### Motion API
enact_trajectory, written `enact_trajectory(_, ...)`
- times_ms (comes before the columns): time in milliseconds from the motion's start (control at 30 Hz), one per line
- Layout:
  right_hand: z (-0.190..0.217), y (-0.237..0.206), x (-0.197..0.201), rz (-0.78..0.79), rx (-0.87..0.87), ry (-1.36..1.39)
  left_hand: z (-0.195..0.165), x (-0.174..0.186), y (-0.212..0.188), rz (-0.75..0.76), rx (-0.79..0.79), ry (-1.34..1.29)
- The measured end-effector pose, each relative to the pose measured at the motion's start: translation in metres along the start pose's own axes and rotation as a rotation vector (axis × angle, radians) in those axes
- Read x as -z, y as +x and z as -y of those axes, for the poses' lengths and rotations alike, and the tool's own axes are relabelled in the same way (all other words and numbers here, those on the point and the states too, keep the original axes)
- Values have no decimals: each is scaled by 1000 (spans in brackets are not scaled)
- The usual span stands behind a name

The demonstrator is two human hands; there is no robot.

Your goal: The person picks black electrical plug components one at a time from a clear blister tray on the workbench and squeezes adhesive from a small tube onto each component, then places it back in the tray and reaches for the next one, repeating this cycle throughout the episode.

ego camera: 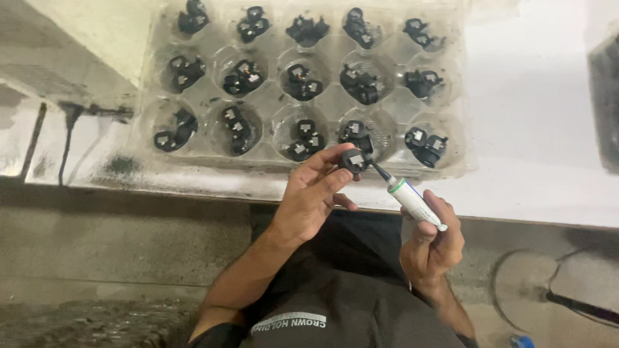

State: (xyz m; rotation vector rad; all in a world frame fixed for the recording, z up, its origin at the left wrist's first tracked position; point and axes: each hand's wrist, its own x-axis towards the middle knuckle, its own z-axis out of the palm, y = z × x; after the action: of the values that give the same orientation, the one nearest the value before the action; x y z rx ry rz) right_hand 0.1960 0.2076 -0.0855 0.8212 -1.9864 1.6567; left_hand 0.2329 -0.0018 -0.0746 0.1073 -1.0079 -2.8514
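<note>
My left hand (313, 193) pinches a small black round part (354, 160) between thumb and fingers, just in front of a clear plastic tray (271, 164). My right hand (433, 241) grips a white tube with a green ring and a black nozzle (409, 196). The nozzle tip touches the black part. The tray's round cups hold several similar black parts with white and copper bits (301, 82).
The tray rests on a white, stained table (535, 129) whose front edge runs across the view. A dark box (606, 96) sits at the right edge. Below lie a concrete floor, a dark cable (580, 306) and my dark shirt.
</note>
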Motion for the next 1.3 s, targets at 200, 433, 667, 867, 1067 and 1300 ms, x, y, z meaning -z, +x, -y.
enact_trajectory(200,-2,3,-3,-5,157,-88,0,1,-2,-12,1,31)
enact_trajectory(433,-7,23,25,66,127,-18,12,-16,12,-45,-20,32)
enact_trajectory(667,-6,32,33,89,132,20,19,-20,15,-52,-18,22)
enact_trajectory(867,-8,33,39,72,149,-21,23,-23,17,-73,-10,36)
enact_trajectory(1067,-11,27,35,60,154,28,21,-23,15,-60,-24,49)
enact_trajectory(1300,-2,9,10,-38,129,-53,7,-10,2,-9,-19,12)
